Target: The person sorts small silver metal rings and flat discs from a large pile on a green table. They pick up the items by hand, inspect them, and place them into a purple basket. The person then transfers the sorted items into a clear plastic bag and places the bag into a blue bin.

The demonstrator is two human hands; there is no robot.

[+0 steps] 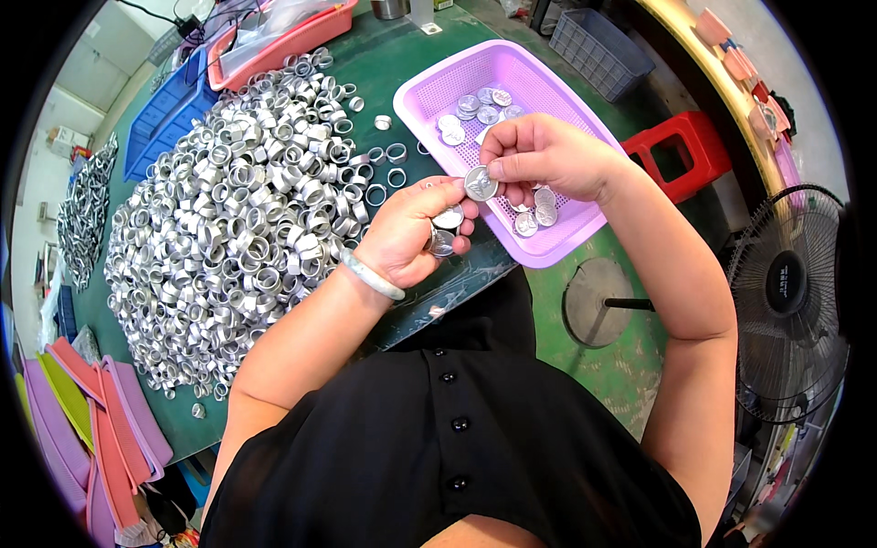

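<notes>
Pinching a round silver disc (480, 184) near the frame's centre, I grip it with left hand (402, 225) and right hand (553, 157), my left clutching spare discs (442, 243), by the purple basket (568, 235).

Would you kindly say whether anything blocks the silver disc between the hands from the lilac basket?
No other object visibly does; only the right hand, holding the disc, extends over part of the basket.

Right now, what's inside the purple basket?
Round silvery discs lie in the purple basket, some toward its far end, some nearer. The right hand covers part of its middle, so I can't see what's under there.
</notes>
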